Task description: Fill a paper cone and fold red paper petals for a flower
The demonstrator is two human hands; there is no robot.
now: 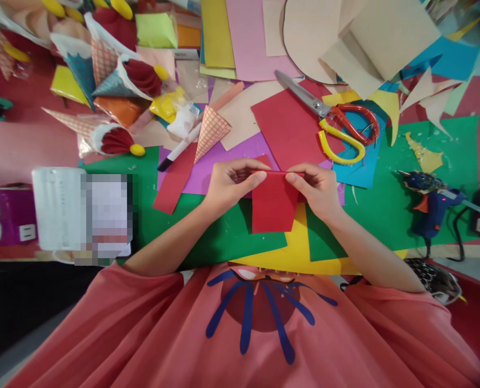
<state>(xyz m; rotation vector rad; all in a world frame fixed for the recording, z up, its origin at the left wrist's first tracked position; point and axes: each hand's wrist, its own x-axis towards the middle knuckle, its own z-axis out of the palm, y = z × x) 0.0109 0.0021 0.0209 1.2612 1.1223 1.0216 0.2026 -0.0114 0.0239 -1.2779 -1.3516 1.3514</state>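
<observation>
Both hands pinch the top edge of a piece of red paper (274, 207), which hangs toward me over the green sheet. My left hand (235, 183) holds its left end with the thumb in front. At the opposite end, my right hand (314, 186) grips the same narrow folded edge between thumb and fingers. Beyond the hands lie a larger red sheet (282, 126) and scissors (324, 110) with one red and one yellow handle. A small checkered paper cone (211, 132) and a capped marker (179, 150) rest past my left hand.
A blue glue gun (431, 205) stands at the right with its cord. Finished paper cones (114, 70) with red tops crowd the far left. A phone (110, 215) lies left of my forearm. Paper sheets (256, 37) and scraps cover the back of the table.
</observation>
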